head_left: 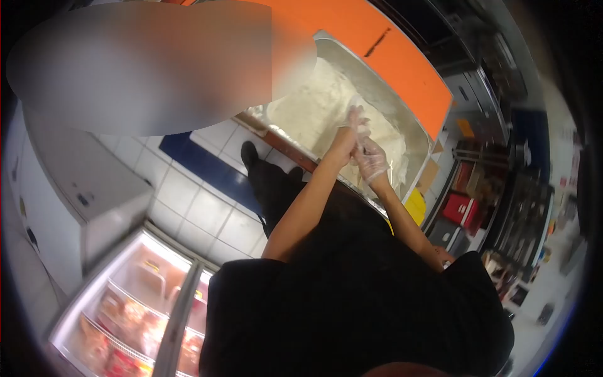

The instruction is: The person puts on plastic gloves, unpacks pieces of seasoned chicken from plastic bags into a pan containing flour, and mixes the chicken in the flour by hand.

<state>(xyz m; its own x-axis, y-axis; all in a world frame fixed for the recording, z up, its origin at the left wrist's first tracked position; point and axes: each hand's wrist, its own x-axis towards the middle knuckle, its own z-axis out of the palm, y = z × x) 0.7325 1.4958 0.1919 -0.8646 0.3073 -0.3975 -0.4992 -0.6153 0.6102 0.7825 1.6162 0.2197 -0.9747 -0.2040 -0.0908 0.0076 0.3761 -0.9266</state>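
Note:
Over a deep metal bin (388, 88) of pale flour-like powder (317, 100), my two hands are close together. My left hand (355, 120) reaches out with its fingers extended, and thin clear plastic shows around it. My right hand (373, 158) wears a clear plastic glove (377, 168). Its fingers are closed near the left wrist and seem to grip the loose plastic of the left glove. The exact contact between the fingers is small and partly smeared.
An orange panel (408, 60) borders the bin's far side. Yellow material (414, 206) shows beside its near right end. A lit display fridge (147, 295) stands lower left, a blue mat (207, 166) lies on white tiles, and shelves with a red box (460, 209) are at right.

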